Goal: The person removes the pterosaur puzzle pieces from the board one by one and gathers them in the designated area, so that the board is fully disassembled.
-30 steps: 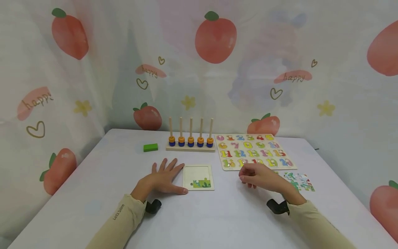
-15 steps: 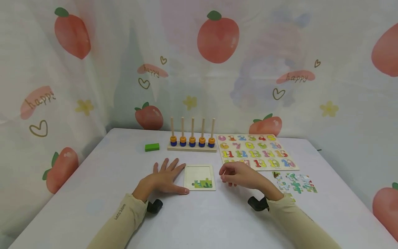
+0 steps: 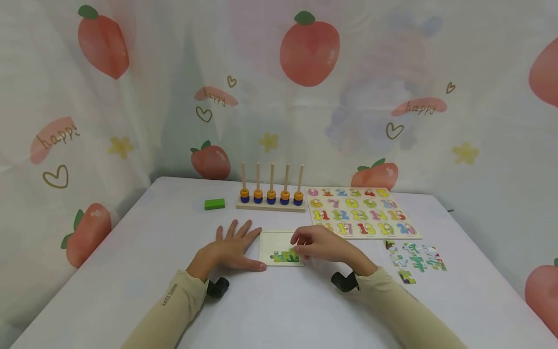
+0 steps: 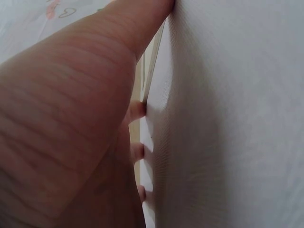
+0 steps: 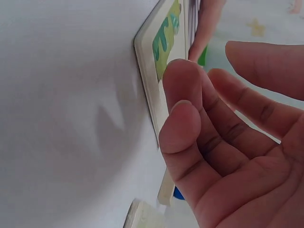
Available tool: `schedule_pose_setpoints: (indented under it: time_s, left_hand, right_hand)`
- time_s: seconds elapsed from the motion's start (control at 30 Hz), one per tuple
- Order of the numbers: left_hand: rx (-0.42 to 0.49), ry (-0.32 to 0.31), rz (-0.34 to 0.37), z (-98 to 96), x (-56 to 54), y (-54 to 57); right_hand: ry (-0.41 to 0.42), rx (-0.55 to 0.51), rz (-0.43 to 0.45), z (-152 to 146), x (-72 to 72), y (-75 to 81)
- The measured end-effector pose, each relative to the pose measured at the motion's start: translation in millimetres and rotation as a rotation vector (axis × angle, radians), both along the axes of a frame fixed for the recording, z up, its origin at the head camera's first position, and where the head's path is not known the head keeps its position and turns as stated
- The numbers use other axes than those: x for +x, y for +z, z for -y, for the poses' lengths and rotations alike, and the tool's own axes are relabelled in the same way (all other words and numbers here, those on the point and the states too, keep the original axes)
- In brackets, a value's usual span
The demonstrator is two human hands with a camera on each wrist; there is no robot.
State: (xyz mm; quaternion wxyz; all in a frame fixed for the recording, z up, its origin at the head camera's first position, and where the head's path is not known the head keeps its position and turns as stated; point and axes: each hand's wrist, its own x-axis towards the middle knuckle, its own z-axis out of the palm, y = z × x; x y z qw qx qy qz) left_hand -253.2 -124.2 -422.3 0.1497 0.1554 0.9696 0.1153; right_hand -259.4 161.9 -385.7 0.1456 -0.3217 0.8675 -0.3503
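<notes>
My left hand [image 3: 231, 249] lies spread on the white table, its index finger and thumb at the left edge of a shallow square puzzle tray [image 3: 267, 242]. In the left wrist view, the left fingertips rest on the table. Joined green jigsaw pieces [image 3: 285, 256] lie along the tray's lower right; the rest of its visible bed is bare. Over the tray's right side hovers my right hand [image 3: 324, 245], fingers loosely curled. From the right wrist view, its thumb [image 5: 266, 66] stands apart from the curled fingers [image 5: 180, 128], and nothing shows between them.
Loose jigsaw pieces [image 3: 418, 257] lie at the right, one piece [image 3: 407, 277] nearer me. Behind them is a number puzzle board [image 3: 362, 232]. A peg abacus [image 3: 271, 206] with orange and blue beads stands at the back, a green block [image 3: 214, 204] to its left.
My right hand has moved left from in front of the number board to over the tray's right edge, uncovering the loose pieces. The left hand has kept its place at the tray.
</notes>
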Motion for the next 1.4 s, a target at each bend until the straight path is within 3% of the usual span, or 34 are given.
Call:
schedule_pose_setpoints:
  time_s: [0.33,0.7,0.9,1.4]
  left_hand:
    - [0.000,0.003,0.010,0.0,-4.6,-2.6]
    - [-0.012,0.002,0.012,1.1,-0.8,0.6]
    - [-0.011,0.006,0.008,1.2,0.3,2.3]
    - [-0.008,0.002,0.013,0.7,-1.2,1.6]
  right_hand:
    - [0.031,0.044,-0.014,20.9,-9.2,-6.0]
    - [0.057,0.090,-0.024,36.7,-6.3,-10.7]
    - [0.029,0.130,-0.063,39.5,-4.0,-8.7]
    - [0.001,0.141,-0.056,41.2,-2.8,-7.3]
